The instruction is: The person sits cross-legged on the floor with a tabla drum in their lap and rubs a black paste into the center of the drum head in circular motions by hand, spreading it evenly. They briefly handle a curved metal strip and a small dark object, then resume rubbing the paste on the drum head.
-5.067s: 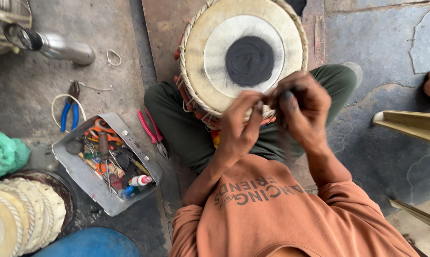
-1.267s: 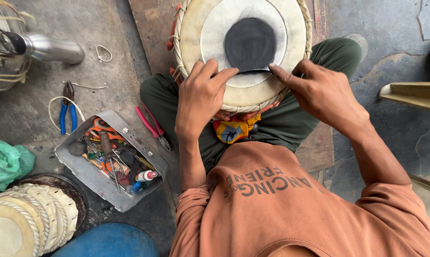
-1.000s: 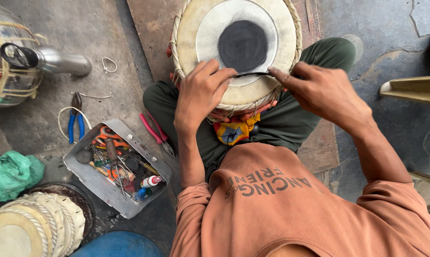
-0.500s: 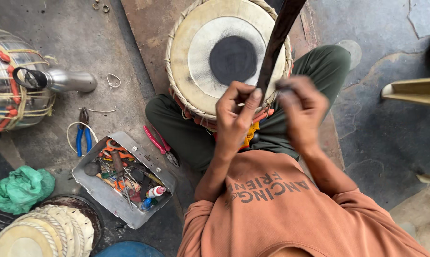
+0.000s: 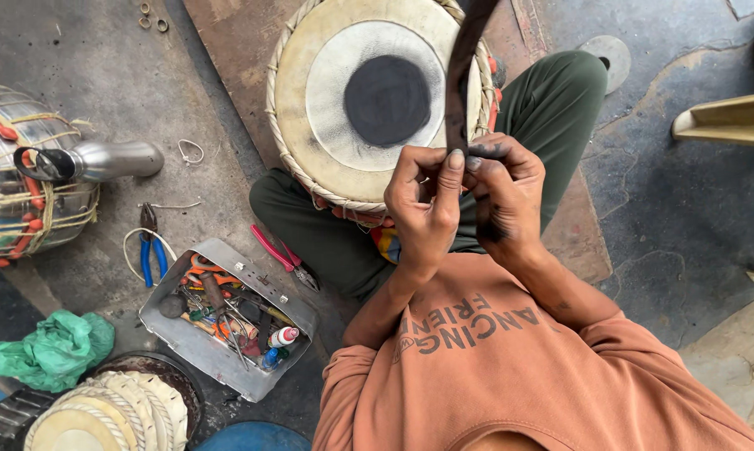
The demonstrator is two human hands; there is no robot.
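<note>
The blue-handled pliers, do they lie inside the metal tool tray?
No, the blue-handled pliers lie on the floor just outside the metal tool tray, beside its upper left corner.

Dark strap (image 5: 460, 75), perhaps leather, upright above drum (image 5: 377, 96).

Left hand (image 5: 425, 205), right hand (image 5: 504, 196) grip dark strap (image 5: 460, 71) above drum (image 5: 377, 96); tool tray (image 5: 227, 313) beside knee.

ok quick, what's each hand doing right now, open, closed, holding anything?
Left hand: closed, fingers pinching the dark strap above the drum.
Right hand: closed around the same dark strap, lower down.
</note>
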